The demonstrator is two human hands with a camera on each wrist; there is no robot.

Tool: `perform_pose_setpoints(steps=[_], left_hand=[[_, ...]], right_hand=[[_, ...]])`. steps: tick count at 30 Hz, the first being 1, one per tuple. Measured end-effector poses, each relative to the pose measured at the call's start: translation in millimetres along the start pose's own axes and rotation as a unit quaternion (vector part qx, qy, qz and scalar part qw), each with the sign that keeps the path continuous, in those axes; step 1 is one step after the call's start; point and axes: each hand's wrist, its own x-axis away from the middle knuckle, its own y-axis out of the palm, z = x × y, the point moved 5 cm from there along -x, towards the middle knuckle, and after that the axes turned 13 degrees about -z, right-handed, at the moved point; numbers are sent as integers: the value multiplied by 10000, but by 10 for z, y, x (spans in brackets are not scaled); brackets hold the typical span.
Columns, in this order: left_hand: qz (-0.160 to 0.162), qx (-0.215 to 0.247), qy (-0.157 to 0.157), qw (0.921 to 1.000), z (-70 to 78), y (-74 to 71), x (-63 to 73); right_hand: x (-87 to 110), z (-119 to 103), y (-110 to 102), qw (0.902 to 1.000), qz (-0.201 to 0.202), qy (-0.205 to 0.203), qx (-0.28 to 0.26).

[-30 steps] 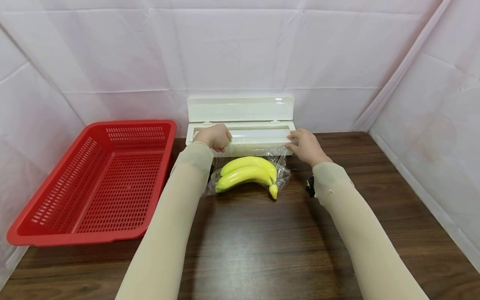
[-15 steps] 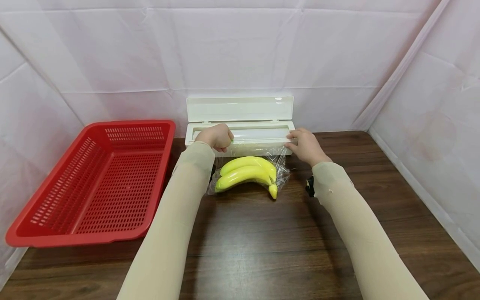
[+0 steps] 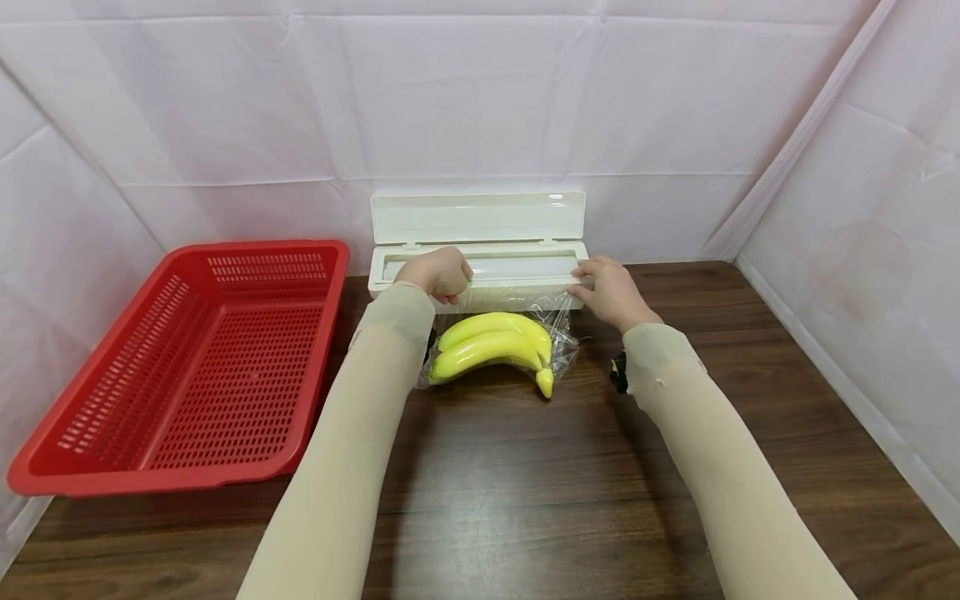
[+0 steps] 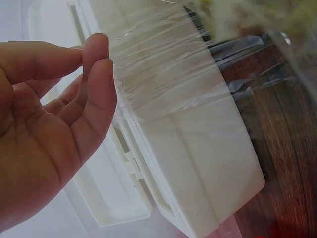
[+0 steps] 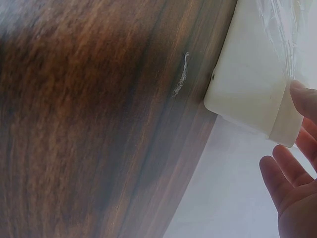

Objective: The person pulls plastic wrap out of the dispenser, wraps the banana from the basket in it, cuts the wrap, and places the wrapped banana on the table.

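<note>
A white cling wrap dispenser (image 3: 480, 218) stands at the back of the table, its lid up and a roll inside. Clear cling film (image 4: 168, 74) runs down over its front and around a bunch of yellow bananas (image 3: 480, 350) lying just before it. My left hand (image 3: 435, 273) pinches a small green slide cutter (image 3: 470, 281) at the dispenser's front edge, mostly hidden by the fingers. At the right end of the dispenser, my right hand (image 3: 611, 293) grips the corner, its thumb (image 5: 303, 96) on the front rim beside bunched film.
To the left sits a red plastic basket (image 3: 330, 333) with slotted walls. White cloth (image 3: 465, 100) hangs behind and at both sides. A thin scrap of film (image 5: 181, 77) lies on the dark wooden table (image 3: 570, 500).
My left hand has slid a little to the right along the dispenser's front edge. The right hand keeps its hold on the right end, and the bananas stay in place.
</note>
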Motion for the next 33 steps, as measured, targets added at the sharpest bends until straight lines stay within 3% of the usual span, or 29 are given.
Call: perform_pose_setpoints(steps=[33], left_hand=[[-76, 73, 109, 9999, 82, 22, -59]], right_hand=[[-5, -20, -7, 10000, -45, -5, -13]])
